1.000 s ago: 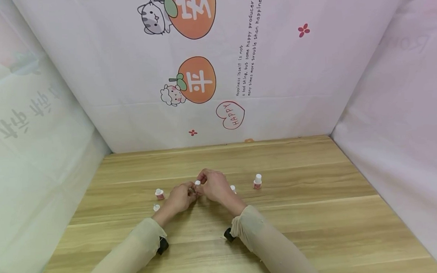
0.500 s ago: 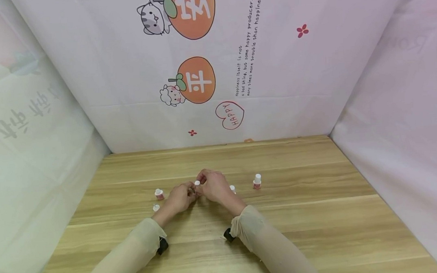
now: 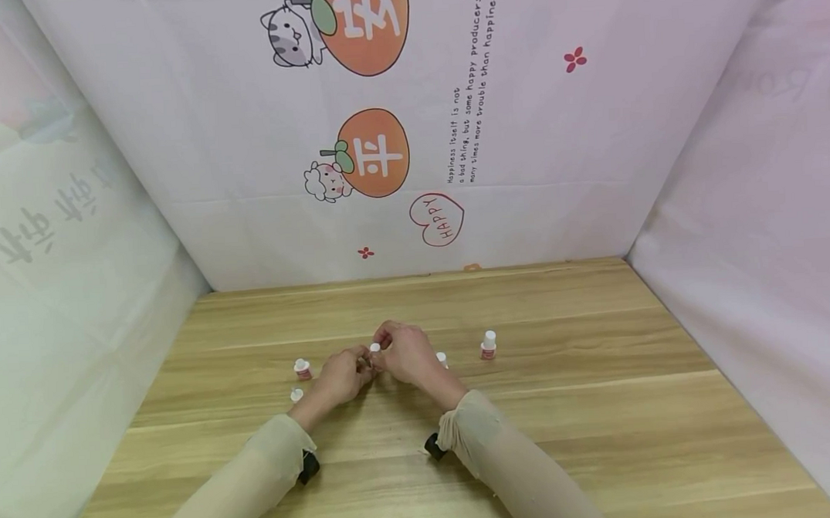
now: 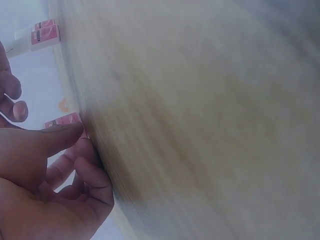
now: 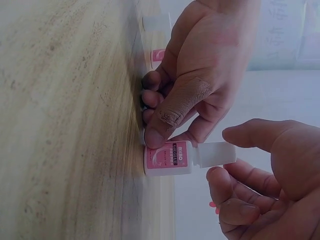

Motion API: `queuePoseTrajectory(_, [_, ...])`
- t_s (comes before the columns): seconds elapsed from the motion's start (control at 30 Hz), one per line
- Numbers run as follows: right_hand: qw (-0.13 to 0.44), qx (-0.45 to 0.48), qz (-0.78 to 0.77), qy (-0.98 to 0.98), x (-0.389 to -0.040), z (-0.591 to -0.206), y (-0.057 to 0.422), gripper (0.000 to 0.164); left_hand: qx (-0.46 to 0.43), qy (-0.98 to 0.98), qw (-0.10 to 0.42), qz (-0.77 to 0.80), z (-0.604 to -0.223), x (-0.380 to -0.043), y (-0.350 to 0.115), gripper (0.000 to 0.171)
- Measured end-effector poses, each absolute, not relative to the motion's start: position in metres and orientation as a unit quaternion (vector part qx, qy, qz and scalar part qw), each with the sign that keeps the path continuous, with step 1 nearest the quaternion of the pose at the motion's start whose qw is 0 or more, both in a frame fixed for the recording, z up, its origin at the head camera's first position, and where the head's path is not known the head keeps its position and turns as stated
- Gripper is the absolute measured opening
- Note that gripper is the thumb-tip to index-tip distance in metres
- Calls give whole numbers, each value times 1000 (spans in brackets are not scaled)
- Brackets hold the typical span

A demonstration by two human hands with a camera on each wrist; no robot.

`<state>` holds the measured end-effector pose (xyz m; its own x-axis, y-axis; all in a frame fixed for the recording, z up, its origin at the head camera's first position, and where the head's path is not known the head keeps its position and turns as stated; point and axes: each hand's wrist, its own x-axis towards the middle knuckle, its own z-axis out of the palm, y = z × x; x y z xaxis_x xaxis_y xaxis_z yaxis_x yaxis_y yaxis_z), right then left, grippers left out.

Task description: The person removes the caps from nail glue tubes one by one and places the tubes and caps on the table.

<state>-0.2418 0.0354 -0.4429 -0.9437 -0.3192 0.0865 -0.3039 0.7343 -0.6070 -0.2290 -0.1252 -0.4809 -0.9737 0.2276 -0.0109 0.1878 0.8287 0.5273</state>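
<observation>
Near the middle of the wooden table, both hands meet on a small white glue bottle [image 5: 167, 159] with a pink label. My left hand [image 3: 341, 376] holds its lower body between thumb and fingers, the base at the tabletop, as the right wrist view shows. At the top, thumb and fingers of my right hand [image 3: 408, 353] pinch the white cap [image 5: 217, 154]. The cap is on the bottle's neck; how tightly it sits cannot be told. In the left wrist view, the left thumb and fingers partly cover the pink label [image 4: 64, 120].
Two similar small bottles stand left of the hands, one farther back [image 3: 303, 369] and one by the left wrist [image 3: 296, 395]. To the right are a partly hidden bottle [image 3: 442, 360] behind the right wrist and another bottle [image 3: 488, 345]. White printed cloth [image 3: 524, 208] encloses the table's back and sides.
</observation>
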Motion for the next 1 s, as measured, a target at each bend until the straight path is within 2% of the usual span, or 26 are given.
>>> queuePoseTrajectory(0.4, [22, -165, -325, 931, -243, -446, 35, 17, 106, 956, 40, 271, -480, -229, -125, 12])
queuePoseTrajectory(0.57, [11, -172, -323, 931, -241, -445, 35, 21, 108, 956, 42, 270, -480, -229, -125, 12])
queuePoseTrajectory(1.0, [-8, -188, -314, 931, -241, -447, 34, 20, 109, 957, 44, 266, -482, -230, -127, 13])
